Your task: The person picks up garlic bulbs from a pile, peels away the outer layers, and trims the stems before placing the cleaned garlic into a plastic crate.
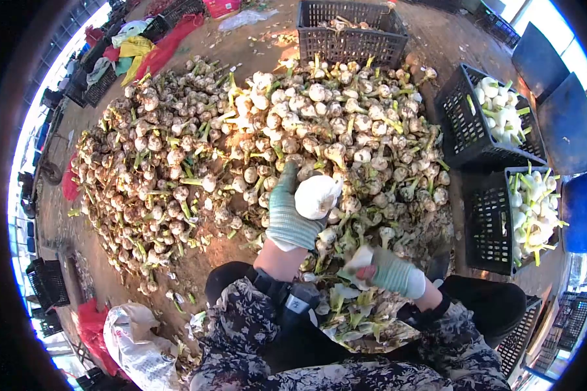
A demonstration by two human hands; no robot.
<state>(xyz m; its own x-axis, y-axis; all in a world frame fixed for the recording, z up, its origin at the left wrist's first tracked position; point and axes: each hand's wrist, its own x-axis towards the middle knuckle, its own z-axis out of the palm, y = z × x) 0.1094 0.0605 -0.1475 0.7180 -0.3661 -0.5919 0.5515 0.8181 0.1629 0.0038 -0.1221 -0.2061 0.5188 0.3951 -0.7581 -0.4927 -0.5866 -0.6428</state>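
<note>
My left hand (pixel 285 218), in a striped pale green glove, holds a clean white garlic bulb (pixel 317 197) above the heap. Its thumb points up beside the bulb, away from me. My right hand (pixel 392 272), gloved alike, is closed lower and to the right, over the peelings. At its fingers show a blurred whitish piece (pixel 359 259) and a small reddish patch; what it grips I cannot tell. A broad heap of unpeeled garlic bulbs (pixel 176 156) with green stems spreads in front of me. Stripped leaves and skins (pixel 352 309) lie between my legs.
Two black crates (pixel 486 225) of cleaned white garlic stand at the right. Another black crate (pixel 352 42) sits behind the heap, with a few bulbs inside. A white sack (pixel 137 339) lies at lower left. Colored bags (pixel 137 52) and crates line the far left.
</note>
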